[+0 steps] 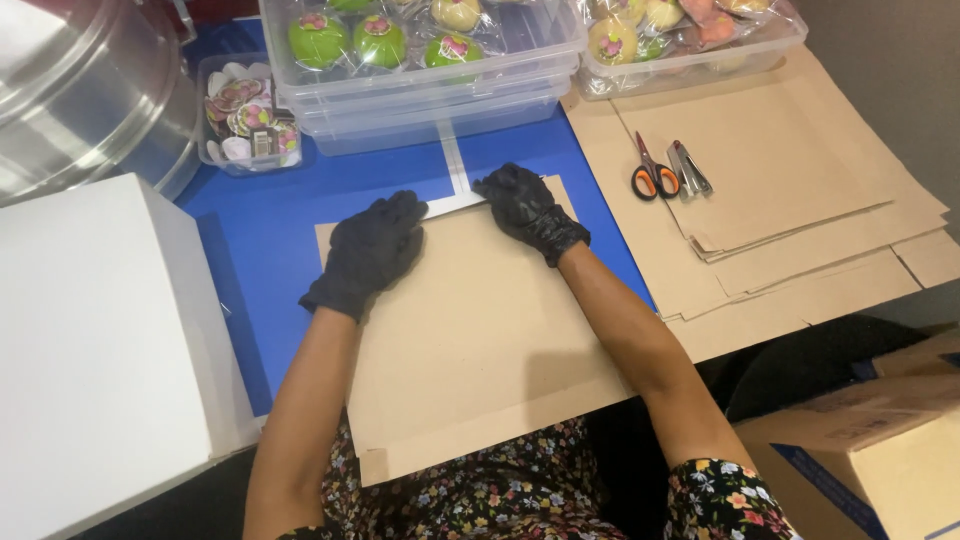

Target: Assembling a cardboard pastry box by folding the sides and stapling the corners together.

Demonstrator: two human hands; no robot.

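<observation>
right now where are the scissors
In the head view, the scissors lie to the right of the right hand, on the stack of brown paper sheets, right beside a small metal tool.

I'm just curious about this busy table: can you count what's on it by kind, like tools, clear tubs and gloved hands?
Gloved hands: 2, the left hand and right hand, both pressing on the brown paper sheet
Scissors: 1
Stapler: 1
Large clear tubs of wrapped sweets: 2, one stack and one tub
Small clear tub: 1
White box: 1
Total: 8
</observation>
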